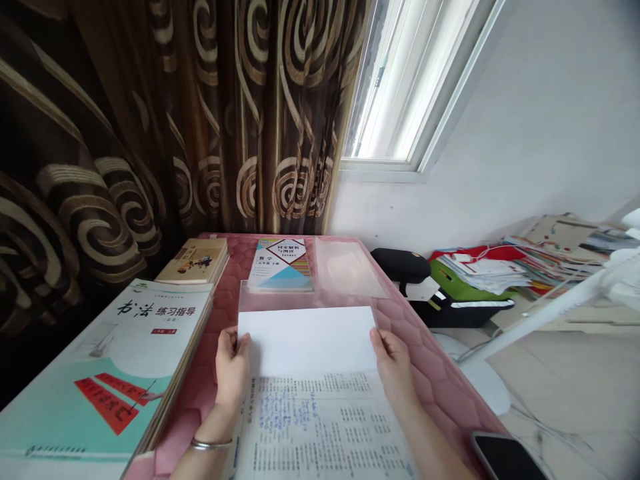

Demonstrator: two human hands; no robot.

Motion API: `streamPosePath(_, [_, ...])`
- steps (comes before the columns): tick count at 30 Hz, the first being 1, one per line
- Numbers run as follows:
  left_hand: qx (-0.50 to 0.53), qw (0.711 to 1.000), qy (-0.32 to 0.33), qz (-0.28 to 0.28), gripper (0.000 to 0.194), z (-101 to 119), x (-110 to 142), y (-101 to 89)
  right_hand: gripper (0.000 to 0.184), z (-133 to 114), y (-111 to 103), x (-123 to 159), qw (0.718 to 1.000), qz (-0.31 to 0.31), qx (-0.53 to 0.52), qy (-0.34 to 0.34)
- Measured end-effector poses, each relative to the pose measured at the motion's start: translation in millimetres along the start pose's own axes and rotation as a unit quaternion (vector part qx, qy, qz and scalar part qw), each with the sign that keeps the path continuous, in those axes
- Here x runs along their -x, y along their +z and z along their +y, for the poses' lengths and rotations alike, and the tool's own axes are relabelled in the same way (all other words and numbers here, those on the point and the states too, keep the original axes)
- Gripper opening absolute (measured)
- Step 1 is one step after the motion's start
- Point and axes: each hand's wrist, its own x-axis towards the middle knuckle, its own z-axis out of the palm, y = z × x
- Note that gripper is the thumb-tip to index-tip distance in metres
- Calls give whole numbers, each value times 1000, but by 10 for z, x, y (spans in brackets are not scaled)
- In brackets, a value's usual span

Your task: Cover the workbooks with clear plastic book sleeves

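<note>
My left hand pinches the left edge of a white sheet of paper between thumb and fingers. The right edge of this sheet is gripped by my right hand. Just below the sheet, nearer to me, lies a printed page with blue handwriting; whether the two are one folded paper I cannot tell. A clear plastic sheet shows beyond the white paper's far edge. At its far side rests a maths workbook. On my left wrist is a silver bangle.
A stack of books topped by a calligraphy workbook fills the left side, with a tan book behind. Another clear sheet lies at the far right on the pink quilted cover. A phone sits front right. A white stand rises beside the table.
</note>
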Motion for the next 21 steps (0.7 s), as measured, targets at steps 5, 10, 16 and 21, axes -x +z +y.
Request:
streamPosePath(5, [18,1000,-4,-8,27,25,-6,-3,40,26,-8,7,998,-16,-50,37])
streamPosePath(10, [7,1000,-7,10,33,15,-13,7,44,29,15,-9,1000,-1,6,11])
streamPosePath(16, [4,1000,-8,9,35,9,-5,14,47,17,14,-18,1000,4,15,13])
streamPosePath(21, [10,1000,-10,22,36,6,-20,13,39,-23,22,1,997,7,-62,51])
